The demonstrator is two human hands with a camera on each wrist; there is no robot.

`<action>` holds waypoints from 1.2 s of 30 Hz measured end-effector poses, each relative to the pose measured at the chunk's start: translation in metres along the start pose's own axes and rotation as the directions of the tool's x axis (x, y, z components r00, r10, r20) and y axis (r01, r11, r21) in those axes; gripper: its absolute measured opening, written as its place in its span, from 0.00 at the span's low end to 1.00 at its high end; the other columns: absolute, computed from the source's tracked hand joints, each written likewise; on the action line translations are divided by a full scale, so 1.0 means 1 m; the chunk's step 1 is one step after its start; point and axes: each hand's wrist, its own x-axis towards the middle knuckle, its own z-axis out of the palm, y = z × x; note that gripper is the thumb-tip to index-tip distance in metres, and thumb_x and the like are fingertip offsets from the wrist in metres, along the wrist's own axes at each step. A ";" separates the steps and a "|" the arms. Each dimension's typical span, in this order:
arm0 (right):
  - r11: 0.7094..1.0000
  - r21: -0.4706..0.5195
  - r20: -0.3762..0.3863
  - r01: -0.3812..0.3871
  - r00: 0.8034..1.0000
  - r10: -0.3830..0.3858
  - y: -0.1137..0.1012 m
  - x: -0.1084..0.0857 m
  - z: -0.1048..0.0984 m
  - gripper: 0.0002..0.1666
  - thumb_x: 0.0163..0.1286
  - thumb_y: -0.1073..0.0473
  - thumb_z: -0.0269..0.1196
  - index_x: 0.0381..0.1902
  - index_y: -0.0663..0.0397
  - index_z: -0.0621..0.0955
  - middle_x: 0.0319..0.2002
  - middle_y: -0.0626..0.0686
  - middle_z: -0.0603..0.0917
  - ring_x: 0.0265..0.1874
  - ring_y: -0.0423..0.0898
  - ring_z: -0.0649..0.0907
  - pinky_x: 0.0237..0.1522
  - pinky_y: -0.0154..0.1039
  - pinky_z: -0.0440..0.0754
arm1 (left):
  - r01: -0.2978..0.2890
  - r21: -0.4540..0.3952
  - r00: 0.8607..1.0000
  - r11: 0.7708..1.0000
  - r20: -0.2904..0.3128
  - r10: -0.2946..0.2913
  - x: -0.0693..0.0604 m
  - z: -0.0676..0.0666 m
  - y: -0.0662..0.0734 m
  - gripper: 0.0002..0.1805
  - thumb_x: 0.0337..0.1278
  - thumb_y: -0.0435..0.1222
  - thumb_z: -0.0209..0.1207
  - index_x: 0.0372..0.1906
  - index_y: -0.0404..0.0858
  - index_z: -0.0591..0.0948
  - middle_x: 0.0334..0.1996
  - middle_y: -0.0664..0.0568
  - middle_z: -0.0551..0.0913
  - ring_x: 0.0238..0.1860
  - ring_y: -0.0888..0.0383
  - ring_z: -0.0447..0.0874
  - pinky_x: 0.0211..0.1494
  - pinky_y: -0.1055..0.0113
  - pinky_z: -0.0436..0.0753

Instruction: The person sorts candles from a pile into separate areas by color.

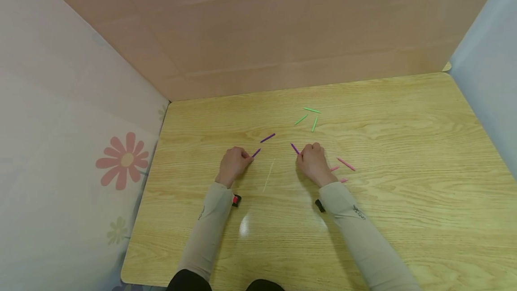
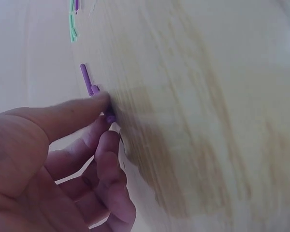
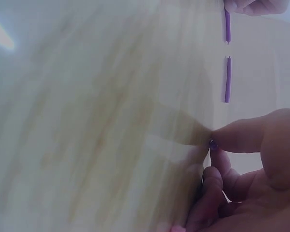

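Observation:
Near the middle of the table, my left hand pinches a thin purple candle between thumb and forefinger, close to the wood. To its right my right hand pinches another purple candle, its far end pointing up and left. A third purple candle lies loose just beyond the left hand's one. In the right wrist view, this loose candle is in line with the left hand's candle, a small gap between them. The right fingertips mostly hide their own candle.
Three green candles form a loose triangle farther back. Pink candles lie beside the right wrist, partly hidden by it. A brown sheet stands behind the wooden table, with a flowered wall panel on the left.

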 end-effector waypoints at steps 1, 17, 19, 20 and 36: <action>1.000 -0.001 0.000 0.002 1.000 -0.002 0.000 0.000 0.000 0.14 0.70 0.64 0.49 0.36 0.73 0.77 0.41 0.69 0.73 0.47 0.64 0.69 0.50 0.55 0.67 | 0.001 -0.006 1.000 1.000 0.001 -0.001 0.000 0.000 0.000 0.12 0.57 0.44 0.65 0.34 0.38 0.86 0.37 0.49 0.86 0.36 0.54 0.81 0.40 0.60 0.80; 0.999 0.047 0.027 0.017 0.999 -0.019 0.001 -0.002 -0.005 0.18 0.70 0.63 0.46 0.39 0.75 0.77 0.44 0.71 0.74 0.47 0.67 0.71 0.49 0.56 0.71 | -0.048 -0.054 0.998 0.997 -0.053 0.045 -0.005 0.004 -0.003 0.20 0.53 0.44 0.67 0.47 0.35 0.82 0.44 0.44 0.79 0.45 0.49 0.77 0.51 0.55 0.78; 0.999 0.050 0.043 0.010 0.999 -0.013 0.001 -0.003 -0.007 0.18 0.70 0.62 0.45 0.40 0.74 0.77 0.45 0.71 0.73 0.47 0.67 0.71 0.49 0.56 0.72 | -0.053 -0.058 0.997 0.997 -0.057 0.050 -0.006 0.005 -0.003 0.20 0.53 0.43 0.67 0.47 0.35 0.82 0.44 0.44 0.78 0.44 0.49 0.77 0.52 0.56 0.77; 0.999 0.049 0.049 0.009 0.999 -0.012 0.001 -0.003 -0.008 0.18 0.70 0.62 0.45 0.41 0.74 0.76 0.45 0.71 0.73 0.47 0.67 0.72 0.49 0.56 0.72 | -0.055 -0.054 0.997 0.997 -0.059 0.052 -0.006 0.005 -0.003 0.19 0.53 0.43 0.67 0.46 0.35 0.82 0.43 0.44 0.78 0.44 0.49 0.76 0.51 0.56 0.77; 0.995 -0.067 0.028 0.068 0.997 -0.066 -0.005 0.008 -0.010 0.13 0.71 0.62 0.51 0.40 0.67 0.78 0.43 0.65 0.78 0.44 0.61 0.77 0.48 0.53 0.76 | -0.062 -0.065 0.997 0.996 -0.057 0.058 -0.005 0.009 -0.007 0.10 0.56 0.40 0.64 0.37 0.37 0.83 0.40 0.46 0.81 0.42 0.50 0.77 0.48 0.57 0.77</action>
